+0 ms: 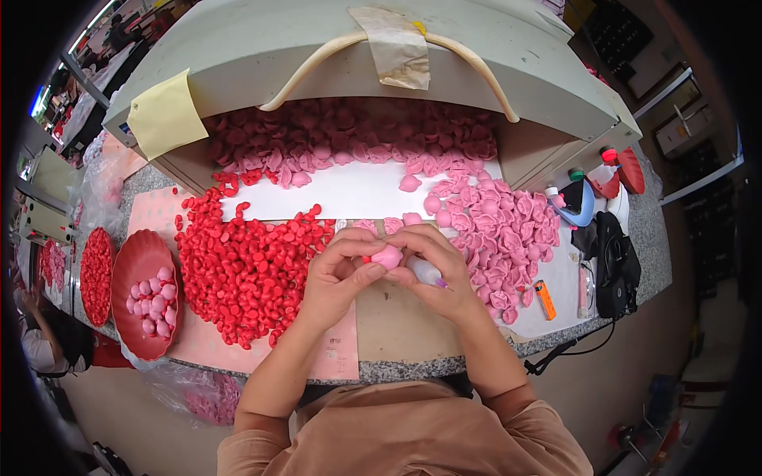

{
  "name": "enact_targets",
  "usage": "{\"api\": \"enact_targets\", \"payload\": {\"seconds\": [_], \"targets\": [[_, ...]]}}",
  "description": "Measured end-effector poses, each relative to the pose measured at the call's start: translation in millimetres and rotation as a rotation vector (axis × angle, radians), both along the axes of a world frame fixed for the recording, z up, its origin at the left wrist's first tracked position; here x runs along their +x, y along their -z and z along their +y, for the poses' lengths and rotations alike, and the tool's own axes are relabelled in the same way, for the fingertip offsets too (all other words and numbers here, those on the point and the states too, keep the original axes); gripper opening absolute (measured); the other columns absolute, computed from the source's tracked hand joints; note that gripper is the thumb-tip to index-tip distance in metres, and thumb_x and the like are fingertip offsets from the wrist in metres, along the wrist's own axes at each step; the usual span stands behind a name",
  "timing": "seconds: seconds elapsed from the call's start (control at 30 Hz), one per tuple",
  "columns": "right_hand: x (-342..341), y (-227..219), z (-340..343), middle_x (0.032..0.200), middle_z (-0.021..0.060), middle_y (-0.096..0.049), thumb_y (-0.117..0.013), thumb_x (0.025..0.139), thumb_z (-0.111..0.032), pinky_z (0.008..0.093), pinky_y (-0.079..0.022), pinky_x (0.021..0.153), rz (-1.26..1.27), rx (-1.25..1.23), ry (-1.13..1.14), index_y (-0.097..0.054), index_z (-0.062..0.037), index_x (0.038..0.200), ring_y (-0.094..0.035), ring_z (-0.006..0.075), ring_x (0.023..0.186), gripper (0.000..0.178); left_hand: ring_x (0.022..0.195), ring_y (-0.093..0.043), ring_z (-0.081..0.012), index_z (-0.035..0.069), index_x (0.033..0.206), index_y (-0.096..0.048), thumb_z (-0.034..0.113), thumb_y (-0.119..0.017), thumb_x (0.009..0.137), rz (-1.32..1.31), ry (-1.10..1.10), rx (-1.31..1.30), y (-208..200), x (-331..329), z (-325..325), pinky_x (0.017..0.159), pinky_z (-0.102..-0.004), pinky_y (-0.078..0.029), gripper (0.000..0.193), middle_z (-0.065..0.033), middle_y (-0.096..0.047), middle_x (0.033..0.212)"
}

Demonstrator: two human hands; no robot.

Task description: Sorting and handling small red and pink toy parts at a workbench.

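Note:
Over the near edge of the bench, my two hands meet around a small rounded pink piece (388,256). My left hand (337,274) is closed, pinching its left side, where a bit of red shows between the fingers. Closed as well, my right hand (441,274) touches the pink piece with its fingertips. A small white squeeze bottle (424,270) with a purple tip is tucked in that same hand. Left of my hands spreads a heap of glossy red pieces (246,274); to the right lie many thin, curled pink pieces (496,230).
A grey hood-like box (476,63) arches over more pink pieces (349,131) at the back. At left, a red scalloped bowl (127,317) holds pink-and-red pieces. An orange lighter (545,300) and a black bag (615,262) lie at right. Another person (48,337) sits far left.

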State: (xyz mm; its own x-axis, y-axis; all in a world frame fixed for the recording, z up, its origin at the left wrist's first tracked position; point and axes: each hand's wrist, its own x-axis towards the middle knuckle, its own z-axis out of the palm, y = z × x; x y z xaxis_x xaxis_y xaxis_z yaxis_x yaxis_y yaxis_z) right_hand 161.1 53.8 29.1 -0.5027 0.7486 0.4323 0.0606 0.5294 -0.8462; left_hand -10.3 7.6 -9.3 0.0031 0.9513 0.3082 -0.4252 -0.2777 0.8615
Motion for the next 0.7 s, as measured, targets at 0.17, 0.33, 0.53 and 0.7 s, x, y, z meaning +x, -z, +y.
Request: {"api": "enact_targets", "payload": {"seconds": [0.17, 0.33, 0.53, 0.7], "targets": [[0.1, -3.5, -3.9, 0.103, 0.01, -0.056, -0.074, 0.072, -0.006, 0.0262, -0.048, 0.067, -0.007, 0.017, 0.032, -0.06, -0.0015, 0.107, -0.057, 0.0164, 0.082, 0.038, 0.106, -0.049, -0.0174, 0.003, 0.105, -0.061, -0.004, -0.064, 0.08, -0.003, -0.012, 0.03, -2.2, 3.0, 0.4, 0.091, -0.0301, -0.041, 0.027, -0.0079, -0.051, 0.11], [2.4, -0.8, 2.7, 0.1, 0.0092, -0.056, -0.075, 0.07, -0.004, 0.0272, -0.048, 0.067, -0.002, 0.085, 0.029, -0.061, -0.0019, 0.105, -0.058, 0.0172, 0.082, 0.037, 0.108, -0.05, -0.0189, 0.002, 0.107, -0.059, -0.003, -0.066, 0.078, 0.135, -0.059, -0.002, -14.1, 4.0, -0.1, 0.094, -0.032, -0.04, 0.03, -0.0096, -0.054, 0.112], [1.0, 5.0, 0.4, 0.099, 0.0078, -0.056, -0.075, 0.07, -0.003, 0.0262, -0.047, 0.071, 0.102, -0.082, -0.015, -0.061, -0.0024, 0.105, -0.057, 0.0149, 0.084, 0.037, 0.108, -0.052, -0.021, 0.001, 0.113, -0.057, -0.002, -0.069, 0.075, -0.002, -0.018, -0.088, -2.1, 0.0, -5.8, 0.095, -0.0341, -0.04, 0.04, -0.0108, -0.057, 0.111], [-4.5, 5.1, -4.4, 0.101, 0.0046, -0.052, -0.073, 0.075, -0.006, 0.0245, -0.046, 0.07, 0.209, -0.156, -0.036, -0.061, -0.0041, 0.107, -0.055, 0.0115, 0.08, 0.034, 0.106, -0.052, -0.0211, 0.001, 0.111, -0.059, 0.0, -0.07, 0.074, 0.094, -0.122, -0.017, -6.2, 0.7, -3.1, 0.092, -0.0333, -0.042, 0.039, -0.0103, -0.058, 0.11]]}}
